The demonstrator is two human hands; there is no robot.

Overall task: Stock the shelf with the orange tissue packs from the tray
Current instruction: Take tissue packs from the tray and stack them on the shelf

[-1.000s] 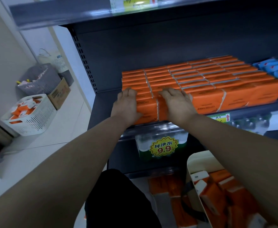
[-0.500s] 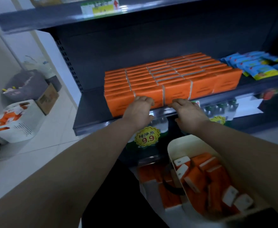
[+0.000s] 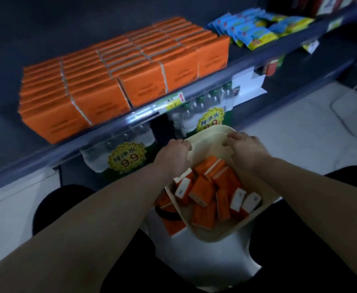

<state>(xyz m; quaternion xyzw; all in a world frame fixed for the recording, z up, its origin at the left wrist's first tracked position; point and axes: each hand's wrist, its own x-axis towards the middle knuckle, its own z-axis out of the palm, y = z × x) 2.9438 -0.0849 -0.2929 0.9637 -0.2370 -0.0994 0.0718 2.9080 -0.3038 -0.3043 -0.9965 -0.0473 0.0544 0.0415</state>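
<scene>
Down off shelf (image 3: 4, 149) front since half a second back, now over tray (image 3: 210, 142). Loose orange packs (image 3: 200, 190) jumbled inside. Left hand (image 3: 173, 154) curled at its left rim, right hand (image 3: 246, 150) curled above bare far end; grip unclear. Beyond, shelved packs (image 3: 143, 87) in tight rows.

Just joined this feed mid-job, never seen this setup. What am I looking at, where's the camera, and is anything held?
No machine here: a person works with bare hands, and the single picture comes from a camera on their head, looking forward and down. The left hand and right hand are at the far end of a cream tray, fingers curled; whether they grip its rim is unclear, and neither visibly holds a pack. Loose orange tissue packs lie in the tray. On the shelf above, rows of orange packs stand together, blue and yellow packets to their right. Bottled water sits underneath.
</scene>
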